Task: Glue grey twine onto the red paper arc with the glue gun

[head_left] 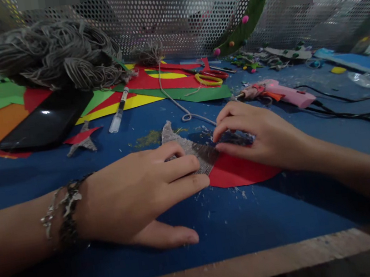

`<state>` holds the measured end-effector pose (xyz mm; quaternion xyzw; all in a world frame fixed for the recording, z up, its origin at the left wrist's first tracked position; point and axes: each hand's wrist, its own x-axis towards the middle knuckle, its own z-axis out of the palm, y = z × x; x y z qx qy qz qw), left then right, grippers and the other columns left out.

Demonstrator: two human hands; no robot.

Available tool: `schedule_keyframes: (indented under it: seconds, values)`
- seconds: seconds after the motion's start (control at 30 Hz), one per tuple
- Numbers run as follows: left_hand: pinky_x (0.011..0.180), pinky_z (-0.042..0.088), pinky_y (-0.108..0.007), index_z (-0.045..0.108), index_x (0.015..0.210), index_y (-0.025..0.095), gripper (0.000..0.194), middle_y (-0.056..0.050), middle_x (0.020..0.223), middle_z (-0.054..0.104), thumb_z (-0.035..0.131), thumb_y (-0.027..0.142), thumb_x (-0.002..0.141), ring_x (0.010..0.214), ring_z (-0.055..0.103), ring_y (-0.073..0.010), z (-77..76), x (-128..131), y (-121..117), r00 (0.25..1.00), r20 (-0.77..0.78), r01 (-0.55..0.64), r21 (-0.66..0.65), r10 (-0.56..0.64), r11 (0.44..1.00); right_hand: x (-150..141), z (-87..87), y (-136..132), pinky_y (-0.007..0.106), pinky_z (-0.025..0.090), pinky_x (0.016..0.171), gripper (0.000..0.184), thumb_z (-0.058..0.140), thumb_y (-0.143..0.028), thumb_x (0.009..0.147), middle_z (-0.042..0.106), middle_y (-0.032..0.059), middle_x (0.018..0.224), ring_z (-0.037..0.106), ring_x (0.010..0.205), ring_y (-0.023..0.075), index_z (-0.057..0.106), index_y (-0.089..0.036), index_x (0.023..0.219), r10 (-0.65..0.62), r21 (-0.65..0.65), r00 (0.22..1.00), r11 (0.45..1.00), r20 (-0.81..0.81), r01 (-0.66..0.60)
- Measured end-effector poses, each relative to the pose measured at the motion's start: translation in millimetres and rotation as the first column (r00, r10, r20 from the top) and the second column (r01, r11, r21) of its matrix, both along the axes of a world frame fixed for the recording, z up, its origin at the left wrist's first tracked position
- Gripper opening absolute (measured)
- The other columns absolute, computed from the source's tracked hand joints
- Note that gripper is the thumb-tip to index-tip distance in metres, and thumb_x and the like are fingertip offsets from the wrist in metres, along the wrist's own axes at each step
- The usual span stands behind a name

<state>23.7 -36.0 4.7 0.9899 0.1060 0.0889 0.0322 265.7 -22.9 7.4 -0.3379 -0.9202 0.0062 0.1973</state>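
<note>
A red cut-out shape (242,169) lies on the blue table, its left part covered in rows of grey yarn. That covered part (189,149) narrows to a pointed tip at the upper left. My left hand (144,190) rests with its fingers stretched over the covered part, pressing it down, thumb apart on the table. At the covering's right edge, my right hand (256,135) is closed in a pinch on the grey yarn strand (174,101). The strand loops back to a small yarn bundle (149,54). My right fingertips partly hide the yarn's end.
A pink glue gun (282,92) with black cords lies at right. Behind are yellow-handled scissors (209,79), coloured sheets (195,92), a big grey yarn skein (52,56) and a perforated metal panel (167,12). A phone (47,118), marker (119,111) and small grey-and-red piece (82,139) lie left.
</note>
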Motion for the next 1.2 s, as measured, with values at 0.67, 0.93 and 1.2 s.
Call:
schedule_keyframes:
  seconds: [0.67,0.93,1.2]
  values:
    - [0.075,0.048,-0.038,0.054,0.112,0.014,0.042,-0.008,0.103,0.060,0.055,0.046,0.085,0.091,0.049,-0.0254,-2.1,-0.5,-0.3,1.000,0.022,0.021,0.005,-0.021,1.000,-15.5,2.3,-2.7,0.027,0.044,0.071,0.006,0.059,-0.023,0.080,0.060,0.0028,0.087,0.055,0.081,0.0134,0.062,-0.017,0.083,0.129,-0.182,0.992,0.975,-0.007,-0.128]
    - [0.079,0.047,-0.038,0.055,0.114,0.015,0.043,-0.009,0.105,0.060,0.052,0.048,0.086,0.094,0.048,-0.0249,-1.8,0.4,0.7,1.000,-0.013,0.003,-0.009,-0.003,1.000,-12.6,8.4,1.0,0.028,0.045,0.073,0.007,0.056,-0.022,0.083,0.062,0.0031,0.088,0.058,0.084,0.0139,0.063,-0.019,0.083,0.129,-0.280,0.992,0.952,0.012,-0.120]
    - [0.080,0.047,-0.039,0.054,0.112,0.015,0.042,-0.008,0.106,0.060,0.055,0.047,0.084,0.095,0.048,-0.0258,-1.8,-0.2,-1.5,1.000,0.006,0.013,-0.018,-0.012,1.000,-8.1,8.9,5.1,0.027,0.044,0.074,0.010,0.055,-0.023,0.084,0.062,0.0035,0.088,0.057,0.084,0.0133,0.063,-0.018,0.086,0.169,-0.277,0.985,0.949,0.034,-0.153]
